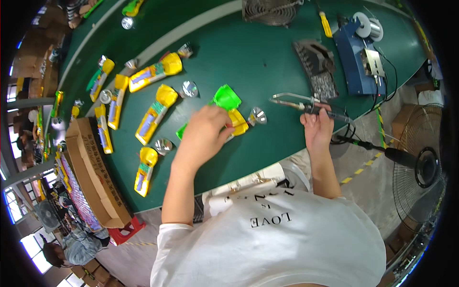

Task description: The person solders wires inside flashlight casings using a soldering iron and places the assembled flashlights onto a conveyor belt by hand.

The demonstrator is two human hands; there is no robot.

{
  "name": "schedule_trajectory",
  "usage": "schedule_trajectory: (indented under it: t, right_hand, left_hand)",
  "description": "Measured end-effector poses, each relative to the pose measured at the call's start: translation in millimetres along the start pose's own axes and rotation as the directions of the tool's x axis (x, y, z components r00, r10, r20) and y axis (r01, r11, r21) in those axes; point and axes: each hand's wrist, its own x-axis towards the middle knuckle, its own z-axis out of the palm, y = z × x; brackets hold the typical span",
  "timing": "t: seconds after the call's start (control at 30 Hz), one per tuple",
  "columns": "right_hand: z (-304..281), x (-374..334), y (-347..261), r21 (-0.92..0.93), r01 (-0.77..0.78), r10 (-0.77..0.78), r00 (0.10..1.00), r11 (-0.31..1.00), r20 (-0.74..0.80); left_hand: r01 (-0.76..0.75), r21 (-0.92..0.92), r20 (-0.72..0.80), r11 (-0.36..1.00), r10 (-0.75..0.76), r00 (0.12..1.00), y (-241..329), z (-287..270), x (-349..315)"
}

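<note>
My right hand point(319, 130) grips a soldering iron point(311, 109) with a thin metal guide along its shaft; its tip points left, above the green table. My left hand point(203, 136) is closed over an opened plastic flashlight housing, its fingers bent down. Of that housing, a green part point(226, 98) and a yellow part point(238, 123) show beyond my fingers. My palm hides the middle, so what the fingertips pinch cannot be made out. A silver reflector cup point(258, 115) lies right of the yellow part, between it and the iron.
Several yellow housings point(157, 115) and silver reflectors point(189, 89) spread over the table's left. A blue solder feeder point(356, 60) with a spool point(370, 26) stands at far right, a yellow-handled screwdriver point(325, 25) beside it. A cardboard box point(98, 172) sits left, a fan point(423, 162) right.
</note>
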Motion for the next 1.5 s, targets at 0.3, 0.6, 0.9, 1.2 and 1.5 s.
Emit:
schedule_trajectory:
  t: [0.3,0.6,0.9,1.2,1.5]
  right_hand:
    - [0.1,-7.7,-1.1,-0.022,-0.030,0.028,0.997,0.999,-0.067]
    - [-0.3,-4.4,-0.8,-0.025,-0.011,0.009,0.998,1.000,-0.062]
    - [-1.8,2.6,-1.9,0.052,-0.046,0.047,0.999,0.998,-0.012]
    - [-2.2,-0.7,-3.8,-0.001,-0.083,0.083,0.994,0.997,-0.071]
    - [4.0,3.0,-19.4,-0.038,-0.015,0.014,1.000,0.999,-0.027]
  left_hand:
    - [0.001,-0.145,-0.117,0.989,-0.018,0.993,-4.6,3.4,-18.4]
    - [-0.036,-0.527,-0.131,0.849,-0.039,0.991,-11.2,17.5,-17.2]
    - [-0.019,-0.261,-0.360,0.965,-0.079,0.929,4.2,13.0,-20.8]
    - [0.063,-0.066,-0.396,0.996,-0.085,0.914,19.5,28.7,-17.0]
    - [-0.155,0.011,-0.418,0.988,0.145,0.897,23.3,24.9,-29.6]
